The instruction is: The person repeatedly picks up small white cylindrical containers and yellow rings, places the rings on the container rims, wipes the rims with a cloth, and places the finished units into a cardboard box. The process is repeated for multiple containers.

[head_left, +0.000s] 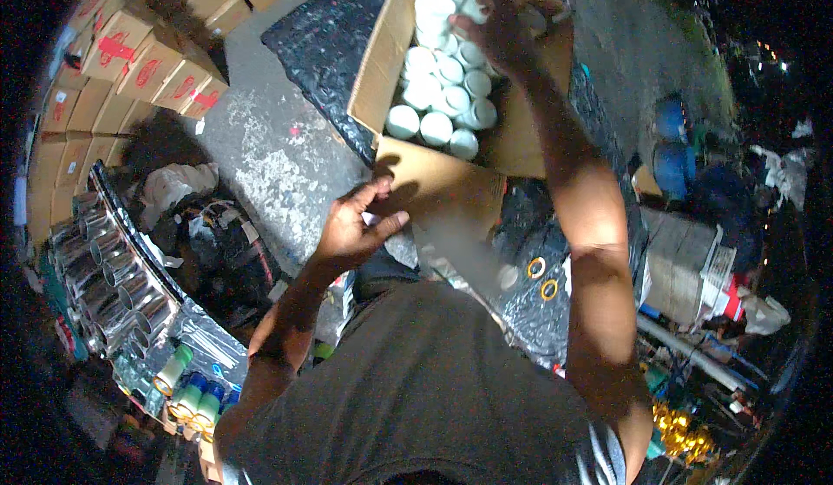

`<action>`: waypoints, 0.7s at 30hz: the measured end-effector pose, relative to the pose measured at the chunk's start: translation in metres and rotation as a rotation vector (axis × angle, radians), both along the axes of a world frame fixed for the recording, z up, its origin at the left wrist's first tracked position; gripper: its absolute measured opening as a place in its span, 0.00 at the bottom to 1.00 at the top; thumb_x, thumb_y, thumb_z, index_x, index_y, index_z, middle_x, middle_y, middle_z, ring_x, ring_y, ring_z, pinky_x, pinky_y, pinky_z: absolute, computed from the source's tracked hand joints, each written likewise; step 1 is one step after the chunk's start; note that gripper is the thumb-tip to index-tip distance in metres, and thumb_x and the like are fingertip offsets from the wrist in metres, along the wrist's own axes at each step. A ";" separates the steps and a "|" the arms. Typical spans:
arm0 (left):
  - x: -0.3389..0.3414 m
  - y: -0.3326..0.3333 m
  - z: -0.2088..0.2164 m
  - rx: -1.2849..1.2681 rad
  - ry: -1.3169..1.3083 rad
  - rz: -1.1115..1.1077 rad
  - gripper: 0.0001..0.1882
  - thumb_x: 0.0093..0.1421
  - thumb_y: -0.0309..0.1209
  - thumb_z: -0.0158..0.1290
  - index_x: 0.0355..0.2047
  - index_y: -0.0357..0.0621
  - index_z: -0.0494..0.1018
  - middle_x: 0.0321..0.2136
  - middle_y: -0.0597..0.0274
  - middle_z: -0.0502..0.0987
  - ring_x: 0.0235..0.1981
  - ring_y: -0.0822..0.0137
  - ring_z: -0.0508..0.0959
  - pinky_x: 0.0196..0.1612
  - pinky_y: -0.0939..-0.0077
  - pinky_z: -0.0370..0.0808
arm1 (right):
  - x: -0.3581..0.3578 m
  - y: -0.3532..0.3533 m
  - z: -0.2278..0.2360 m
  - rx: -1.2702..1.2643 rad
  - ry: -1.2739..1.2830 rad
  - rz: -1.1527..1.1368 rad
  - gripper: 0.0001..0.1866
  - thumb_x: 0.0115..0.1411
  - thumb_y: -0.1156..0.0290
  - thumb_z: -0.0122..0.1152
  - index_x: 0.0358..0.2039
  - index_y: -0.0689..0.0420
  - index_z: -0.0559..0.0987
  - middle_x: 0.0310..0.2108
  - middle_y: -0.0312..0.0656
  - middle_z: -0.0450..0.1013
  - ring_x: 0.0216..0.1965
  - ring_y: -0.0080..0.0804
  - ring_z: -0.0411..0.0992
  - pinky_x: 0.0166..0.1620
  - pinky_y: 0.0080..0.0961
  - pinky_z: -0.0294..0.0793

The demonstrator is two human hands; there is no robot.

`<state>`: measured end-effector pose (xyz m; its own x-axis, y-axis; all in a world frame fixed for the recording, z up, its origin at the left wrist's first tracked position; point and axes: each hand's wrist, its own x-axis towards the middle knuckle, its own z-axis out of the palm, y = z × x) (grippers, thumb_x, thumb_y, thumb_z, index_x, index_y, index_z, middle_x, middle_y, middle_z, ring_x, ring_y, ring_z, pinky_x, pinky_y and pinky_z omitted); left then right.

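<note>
An open cardboard box (369, 77) stands in front of me, holding many white round-topped cylindrical pieces (436, 127) packed close together. My right hand (501, 34) reaches over the far end of the box. Its thumb and fingers close around a white cylindrical piece (474, 6), partly hidden by the hand. Beside the near left corner of the box is my left hand (360, 225), its fingers bent but apart, with nothing in them. A near flap (442, 186) of the box folds down toward me.
Stacked cardboard cartons (139, 60) line the far left. Shiny metal cylinders (121, 268) stand in rows at the left, near green-and-blue cylinders (195, 398). Black plastic sheeting (321, 42) lies under the box, with orange rings (548, 290) on it. A grey crate (681, 264) sits at the right.
</note>
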<state>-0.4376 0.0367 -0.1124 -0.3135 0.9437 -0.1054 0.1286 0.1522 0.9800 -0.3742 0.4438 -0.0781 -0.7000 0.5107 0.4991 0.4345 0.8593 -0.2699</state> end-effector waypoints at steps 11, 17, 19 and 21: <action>0.019 0.002 0.015 0.036 0.132 -0.012 0.26 0.59 0.23 0.69 0.58 0.39 0.77 0.51 0.53 0.84 0.52 0.63 0.83 0.60 0.65 0.77 | 0.313 -0.194 0.122 -0.510 0.478 -0.498 0.08 0.70 0.75 0.62 0.46 0.62 0.84 0.37 0.38 0.82 0.40 0.23 0.78 0.46 0.25 0.79; 0.069 -0.015 0.010 -0.048 0.198 -0.149 0.28 0.58 0.21 0.70 0.59 0.39 0.76 0.50 0.51 0.84 0.50 0.63 0.84 0.54 0.66 0.81 | 0.519 -0.336 0.008 -0.637 0.109 -0.976 0.12 0.73 0.65 0.53 0.46 0.58 0.82 0.35 0.45 0.79 0.32 0.35 0.76 0.36 0.35 0.75; 0.096 -0.022 0.005 -0.087 0.257 -0.249 0.28 0.57 0.24 0.71 0.57 0.38 0.78 0.48 0.51 0.85 0.49 0.62 0.85 0.53 0.65 0.81 | 0.564 -0.398 -0.044 -0.920 -0.077 -1.139 0.17 0.69 0.65 0.58 0.53 0.60 0.79 0.43 0.55 0.78 0.42 0.49 0.78 0.45 0.47 0.76; 0.126 -0.036 -0.017 -0.177 0.254 -0.298 0.29 0.56 0.30 0.73 0.57 0.37 0.78 0.48 0.50 0.85 0.49 0.61 0.85 0.53 0.64 0.81 | 0.619 -0.460 -0.116 -0.740 -0.568 -0.891 0.34 0.56 0.66 0.77 0.60 0.68 0.75 0.61 0.63 0.70 0.63 0.58 0.69 0.65 0.47 0.69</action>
